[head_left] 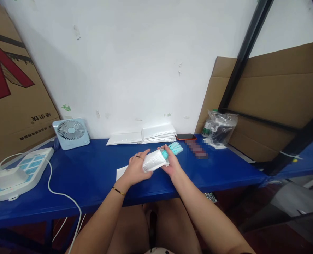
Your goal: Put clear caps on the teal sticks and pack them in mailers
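A white padded pouch is held between both hands above the front part of the blue table. My left hand, with a ring on one finger, is closed round the pouch's left end. At its right end, my right hand grips the pouch near a bundle of light blue sticks or strips. The bundle's left part lies within or behind the pouch's opening; its right part sticks out. A flat white piece lies on the table, partly hidden by my left hand.
White envelopes lie stacked along the wall, beside a phone. A blue fan and a power strip with a white cable stand left. A bagged item and a bottle are at right.
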### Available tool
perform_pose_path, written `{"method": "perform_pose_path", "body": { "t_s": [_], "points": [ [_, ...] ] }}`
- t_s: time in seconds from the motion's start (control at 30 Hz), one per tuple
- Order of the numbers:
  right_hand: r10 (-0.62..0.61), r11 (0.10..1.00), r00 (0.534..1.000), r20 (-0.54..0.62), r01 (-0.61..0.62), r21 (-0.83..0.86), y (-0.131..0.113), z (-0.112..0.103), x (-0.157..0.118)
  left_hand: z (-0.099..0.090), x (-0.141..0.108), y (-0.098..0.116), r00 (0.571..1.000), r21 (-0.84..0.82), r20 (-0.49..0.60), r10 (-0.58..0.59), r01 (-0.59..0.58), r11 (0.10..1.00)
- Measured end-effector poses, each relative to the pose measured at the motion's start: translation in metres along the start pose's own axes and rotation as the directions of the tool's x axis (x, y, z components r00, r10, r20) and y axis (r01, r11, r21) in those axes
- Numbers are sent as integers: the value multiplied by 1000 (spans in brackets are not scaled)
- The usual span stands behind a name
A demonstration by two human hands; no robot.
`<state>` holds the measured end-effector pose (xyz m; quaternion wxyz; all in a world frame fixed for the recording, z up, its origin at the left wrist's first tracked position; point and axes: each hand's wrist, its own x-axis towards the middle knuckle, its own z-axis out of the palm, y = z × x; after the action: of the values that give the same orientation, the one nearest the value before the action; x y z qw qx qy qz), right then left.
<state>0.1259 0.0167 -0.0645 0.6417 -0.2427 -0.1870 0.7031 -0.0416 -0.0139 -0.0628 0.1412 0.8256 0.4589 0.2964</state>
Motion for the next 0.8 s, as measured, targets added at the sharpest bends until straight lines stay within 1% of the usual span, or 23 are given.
{"method": "perform_pose_path", "body": {
  "t_s": [0.07,0.1,0.17,0.23,0.27,0.3,0.33,0.4,0.43,0.47,0.53,0.63,0.7,0.77,0.8],
  "points": [
    [-57,998,998,-13,57,-30,-4,9,-1,7,0,11,996,197,-79,-50,64,978],
    [-88,994,996,-10,87,-68,-6,14,-1,11,1,16,990,248,-120,-79,107,963],
    [-147,966,989,-3,143,-213,-9,25,-3,18,4,26,976,263,-177,-125,170,950],
    [-190,895,981,33,187,-404,-15,38,-6,20,11,32,964,192,-218,-154,197,961],
    [-194,842,978,75,205,-499,-20,47,-8,20,16,34,957,134,-243,-157,193,972],
    [-179,797,976,127,219,-563,-26,56,-9,18,23,35,948,67,-277,-156,181,981],
    [-165,776,973,164,231,-587,-35,66,-10,15,30,37,937,-5,-316,-148,154,988],
    [-99,616,938,332,319,-720,-54,87,-12,7,44,38,908,-143,-387,-161,113,983],
    [-78,551,926,369,348,-758,-65,96,-12,3,51,39,898,-202,-405,-173,97,975],
    [-58,501,922,383,359,-787,-74,104,-13,-1,56,40,894,-251,-412,-175,73,965],
    [-62,420,903,426,411,-809,-91,114,-16,-8,64,41,898,-341,-411,-155,7,940],
    [-64,331,864,499,490,-806,-107,119,-21,-14,67,40,927,-463,-361,-100,-85,882],
    [-34,242,854,520,512,-824,-114,119,-25,-18,66,38,956,-541,-289,-53,-117,833],
    [3,110,843,538,535,-838,-121,119,-27,-21,65,35,981,-609,-195,22,-138,781],
    [34,45,825,565,563,-825,-124,119,-28,-22,65,33,987,-638,-148,62,-143,757]
  ]
}}
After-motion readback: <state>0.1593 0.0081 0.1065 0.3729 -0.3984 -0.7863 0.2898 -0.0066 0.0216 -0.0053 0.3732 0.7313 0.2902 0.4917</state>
